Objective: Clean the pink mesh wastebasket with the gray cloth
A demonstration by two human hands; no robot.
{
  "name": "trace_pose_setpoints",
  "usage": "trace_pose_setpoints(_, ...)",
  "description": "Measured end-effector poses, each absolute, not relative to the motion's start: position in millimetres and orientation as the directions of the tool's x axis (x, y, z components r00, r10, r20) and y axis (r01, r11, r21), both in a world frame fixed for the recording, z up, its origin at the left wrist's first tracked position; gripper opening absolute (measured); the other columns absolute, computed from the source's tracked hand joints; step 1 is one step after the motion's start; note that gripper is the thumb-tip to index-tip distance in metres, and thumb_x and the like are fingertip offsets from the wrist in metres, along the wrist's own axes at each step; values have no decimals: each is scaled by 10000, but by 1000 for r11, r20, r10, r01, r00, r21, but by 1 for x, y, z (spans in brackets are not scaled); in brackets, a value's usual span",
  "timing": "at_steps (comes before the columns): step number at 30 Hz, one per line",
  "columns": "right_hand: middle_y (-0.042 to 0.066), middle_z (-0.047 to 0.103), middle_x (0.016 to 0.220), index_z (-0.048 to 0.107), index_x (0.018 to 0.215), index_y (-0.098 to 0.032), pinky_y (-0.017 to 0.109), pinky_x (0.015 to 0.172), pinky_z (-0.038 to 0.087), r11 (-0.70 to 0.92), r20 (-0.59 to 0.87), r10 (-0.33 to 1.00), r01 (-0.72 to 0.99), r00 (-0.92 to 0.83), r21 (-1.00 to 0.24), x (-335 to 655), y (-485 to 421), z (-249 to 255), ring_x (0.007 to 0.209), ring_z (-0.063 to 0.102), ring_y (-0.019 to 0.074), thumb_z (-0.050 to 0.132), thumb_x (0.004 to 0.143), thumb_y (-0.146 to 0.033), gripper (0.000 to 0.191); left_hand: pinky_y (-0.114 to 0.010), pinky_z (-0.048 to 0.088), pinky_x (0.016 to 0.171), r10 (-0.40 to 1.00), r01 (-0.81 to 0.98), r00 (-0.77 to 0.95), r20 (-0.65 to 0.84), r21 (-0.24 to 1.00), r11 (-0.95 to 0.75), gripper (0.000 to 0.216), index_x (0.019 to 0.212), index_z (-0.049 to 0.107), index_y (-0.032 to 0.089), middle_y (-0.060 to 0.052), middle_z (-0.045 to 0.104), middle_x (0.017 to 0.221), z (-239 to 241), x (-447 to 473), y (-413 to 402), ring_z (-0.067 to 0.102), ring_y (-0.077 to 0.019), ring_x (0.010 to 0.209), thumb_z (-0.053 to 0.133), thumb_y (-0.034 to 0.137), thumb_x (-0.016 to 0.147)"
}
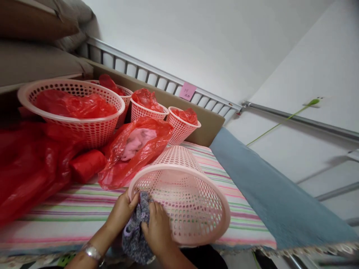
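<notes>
A pink perforated plastic basket [196, 201] lies tipped on its side, its mouth turned toward me. My left hand [125, 207] grips the basket's rim at its left side, thumb over the edge. In my right hand [158, 226] is a grey and purple cloth [137, 233], pressed against the inside of the rim beside the left hand. The cloth's lower part hangs below both hands. Just behind the basket, an open red plastic bag [165, 130] has a pink cloth or bag [137, 142] inside it.
Several upright pink baskets, including a large one [98, 125], stand at the back with red bags inside. More red plastic [33, 168] lies at left on the striped sheet [241, 220]. A metal rail [157, 73] with a pink note [187, 91] runs along the wall.
</notes>
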State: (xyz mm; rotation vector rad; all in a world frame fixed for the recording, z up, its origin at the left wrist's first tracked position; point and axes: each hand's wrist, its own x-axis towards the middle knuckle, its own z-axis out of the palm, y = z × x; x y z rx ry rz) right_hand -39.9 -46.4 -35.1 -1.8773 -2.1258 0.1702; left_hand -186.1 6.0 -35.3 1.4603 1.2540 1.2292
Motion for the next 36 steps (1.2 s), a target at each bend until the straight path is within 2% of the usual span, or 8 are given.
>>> trace_pose_setpoints(7, 88, 612, 1041, 540, 1103, -176, 325, 864, 410, 78, 105, 993, 958, -51, -276, -38, -29, -23, 999, 556, 240, 517, 688, -152, 416, -318, 483, 815, 982, 154, 89, 168, 972, -180, 347, 1018, 626, 123, -77, 727, 881, -31, -187, 9, 656, -240, 873, 465, 389, 865)
trace_pose_setpoints(16, 119, 650, 1004, 574, 1118, -133, 291, 751, 428, -183, 145, 972, 983, 182, -10, 3, 82, -29, 917, 603, 230, 460, 821, -218, 330, -298, 506, 742, 985, 194, 86, 152, 967, -166, 302, 1025, 625, 127, -82, 748, 880, -37, -184, 12, 681, -238, 835, 469, 304, 836)
trace_pose_setpoints(24, 166, 661, 1037, 637, 1082, -95, 324, 770, 437, -239, 100, 967, 971, 236, 17, 32, 127, -33, 961, 607, 264, 418, 850, -237, 349, -347, 499, 813, 992, 152, 31, 122, 980, -126, 321, 1055, 605, 149, -104, 726, 986, -35, -180, 2, 662, -247, 903, 525, 347, 814)
trace_pose_setpoints(27, 135, 658, 1073, 633, 1105, -137, 302, 779, 428, -214, 95, 972, 977, 213, 1, 31, 121, -30, 963, 609, 238, 397, 866, -253, 355, -286, 509, 510, 993, 44, 111, -33, 999, 28, 304, 853, 613, 143, -48, 697, 647, -52, -164, -10, 642, -191, 529, 495, 421, 818)
trace_pose_setpoints(29, 126, 660, 1055, 628, 1099, -148, 290, 767, 427, -207, 99, 973, 978, 207, -8, 26, 111, -27, 946, 612, 229, 411, 859, -253, 340, -235, 388, 333, 977, 20, 165, -132, 991, 130, 373, 729, 560, 158, 38, 530, 407, -62, -155, -15, 489, -138, 298, 423, 487, 838)
trace_pose_setpoints(31, 133, 656, 1023, 600, 1115, -128, 290, 748, 429, -209, 112, 972, 978, 209, -5, 17, 92, -25, 930, 608, 236, 450, 831, -243, 341, -206, 324, 296, 976, 8, 167, -142, 990, 143, 397, 678, 512, 174, 77, 430, 340, -66, -150, -17, 430, -119, 249, 388, 512, 844)
trace_pose_setpoints(34, 116, 642, 1009, 543, 1164, -124, 297, 771, 427, -145, 149, 978, 989, 146, -23, -1, 44, -28, 937, 592, 234, 458, 792, -192, 388, -204, 306, 285, 983, -4, 150, -105, 994, 107, 394, 681, 514, 172, 77, 422, 327, -63, -150, -14, 432, -128, 250, 383, 506, 844)
trace_pose_setpoints(36, 103, 633, 1005, 548, 1129, -143, 302, 805, 420, -51, 172, 983, 996, 62, -72, -12, 6, -32, 950, 579, 233, 454, 752, -146, 389, -240, 392, 339, 988, -12, 139, -65, 998, 67, 384, 712, 558, 156, 53, 482, 357, -59, -153, -11, 484, -150, 300, 405, 484, 840)
